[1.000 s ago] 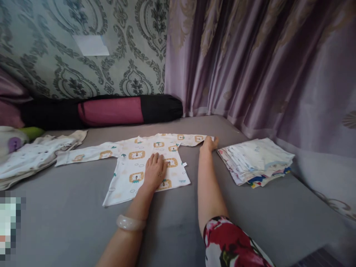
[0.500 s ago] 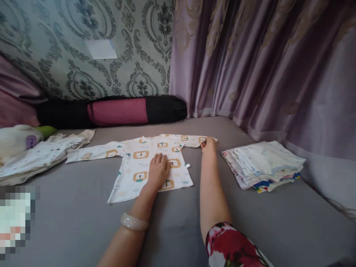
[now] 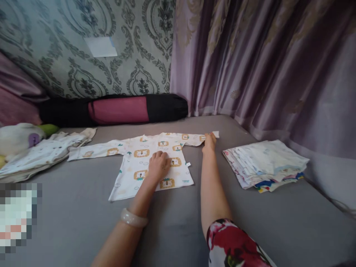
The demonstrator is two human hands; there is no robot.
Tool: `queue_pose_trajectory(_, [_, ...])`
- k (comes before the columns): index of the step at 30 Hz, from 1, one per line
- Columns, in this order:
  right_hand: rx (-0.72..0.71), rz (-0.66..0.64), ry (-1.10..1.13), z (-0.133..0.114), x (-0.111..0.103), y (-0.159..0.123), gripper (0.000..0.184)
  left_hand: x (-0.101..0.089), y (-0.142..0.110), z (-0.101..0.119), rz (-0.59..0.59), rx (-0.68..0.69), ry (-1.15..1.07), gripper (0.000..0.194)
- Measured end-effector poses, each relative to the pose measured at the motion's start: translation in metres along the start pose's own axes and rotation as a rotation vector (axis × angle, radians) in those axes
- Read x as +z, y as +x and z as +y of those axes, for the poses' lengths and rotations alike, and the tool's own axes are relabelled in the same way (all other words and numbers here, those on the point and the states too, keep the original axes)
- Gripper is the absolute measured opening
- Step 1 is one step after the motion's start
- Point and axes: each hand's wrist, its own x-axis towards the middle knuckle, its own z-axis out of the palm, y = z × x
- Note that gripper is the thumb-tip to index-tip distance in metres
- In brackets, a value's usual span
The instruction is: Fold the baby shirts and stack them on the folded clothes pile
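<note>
A small white long-sleeved shirt with a lion-face print lies spread out on the grey bed sheet, both sleeves stretched sideways. My left hand rests on the middle of its body, palm down, with fingers laid on the cloth; a pale bangle circles that wrist. At the far end of the right sleeve, my right hand grips the fabric close to the cuff, which sticks out past the fingers. Part of the fingertips is hidden behind the hand. A small white tag shows at the shirt's right side seam.
To the right sits a stack of folded clothes. More light clothes lie at the left beside a plush toy. A black and pink roll-shaped bag runs along the wall, and purple curtains hang at the right.
My right hand has shifted slightly along the sleeve, and the cuff now points out flatter beyond it. The left hand stays on the shirt's body. The view has moved a little.
</note>
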Motion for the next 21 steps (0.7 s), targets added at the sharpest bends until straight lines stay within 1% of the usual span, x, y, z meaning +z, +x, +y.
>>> queue_pose_trajectory(3, [0.042, -0.002, 0.057, -0.006, 0.007, -0.002, 0.050, -0.006, 0.027, 0.001, -0.046, -0.007, -0.048, 0.030])
queue_pose_trajectory(5, [0.057, -0.056, 0.121, -0.012, 0.011, -0.005, 0.050, -0.005, 0.049, 0.002, -0.060, 0.052, -0.101, 0.029])
queue_pose_trajectory(8, [0.079, -0.167, 0.211, -0.025, 0.017, -0.009, 0.045, 0.004, 0.081, 0.008, -0.058, 0.123, -0.162, 0.030])
queue_pose_trajectory(11, [0.103, -0.276, 0.326, -0.039, 0.018, -0.013, 0.040, 0.016, 0.103, 0.013, -0.083, 0.163, -0.201, 0.030])
queue_pose_trajectory(13, [0.111, -0.336, 0.401, -0.048, 0.017, -0.015, 0.036, 0.023, 0.111, 0.014, -0.110, 0.180, -0.209, 0.029])
queue_pose_trajectory(16, [0.130, -0.388, 0.471, -0.059, 0.017, -0.018, 0.030, 0.031, 0.114, 0.013, -0.124, 0.162, -0.200, 0.032])
queue_pose_trajectory(21, [0.146, -0.453, 0.565, -0.066, 0.023, -0.023, 0.030, 0.034, 0.114, 0.012, -0.168, 0.124, -0.148, 0.044])
